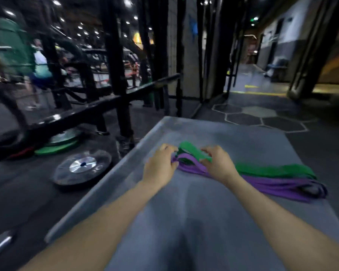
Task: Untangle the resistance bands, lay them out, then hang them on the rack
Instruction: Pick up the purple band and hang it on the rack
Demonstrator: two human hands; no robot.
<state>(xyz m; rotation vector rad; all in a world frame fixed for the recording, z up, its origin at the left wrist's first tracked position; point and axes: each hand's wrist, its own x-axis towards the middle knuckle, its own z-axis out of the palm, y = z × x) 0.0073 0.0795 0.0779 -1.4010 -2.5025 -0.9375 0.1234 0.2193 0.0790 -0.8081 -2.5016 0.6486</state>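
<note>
Left hand [158,166]: pinched purple band [278,185] end.
Right hand [218,163]: gripped green band [272,170].
Location: both tangled on grey mat [204,202].

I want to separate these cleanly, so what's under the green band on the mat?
The purple band lies under and beside the green band, both on the grey mat. Where the left hand and right hand grip, their crossing is covered.

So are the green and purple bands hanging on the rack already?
No, the green band and purple band lie on the grey mat, with both hands' fingers working at their tangled end.
</note>
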